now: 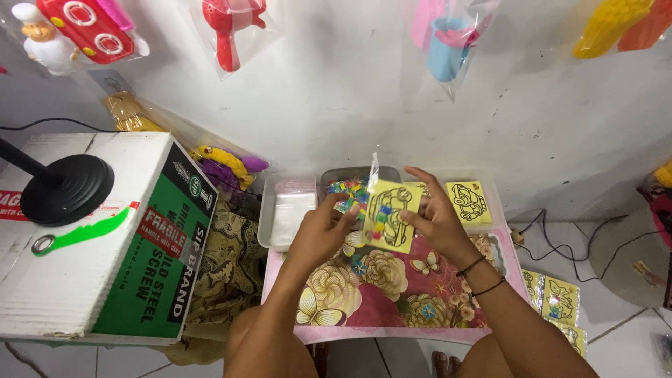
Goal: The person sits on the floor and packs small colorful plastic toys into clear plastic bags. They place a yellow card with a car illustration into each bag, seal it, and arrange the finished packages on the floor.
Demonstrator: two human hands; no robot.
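My left hand (323,227) and my right hand (435,213) together hold a yellow card with a black car outline (393,217) inside a clear plastic sleeve, along with a small packet of coloured bits (379,224). They hover over a small pink table with a flower and butterfly print (392,287). Behind the card sits a clear tray (266,220) holding plastic bags (290,213), coloured packets (346,190) and another yellow car card (467,201).
A large white and green cardboard box (91,245) stands at the left with a black round stand base (66,187) and a green strip on it. Toys in plastic bags hang on the white wall (336,91). More yellow cards (556,301) lie on the floor at right, near cables.
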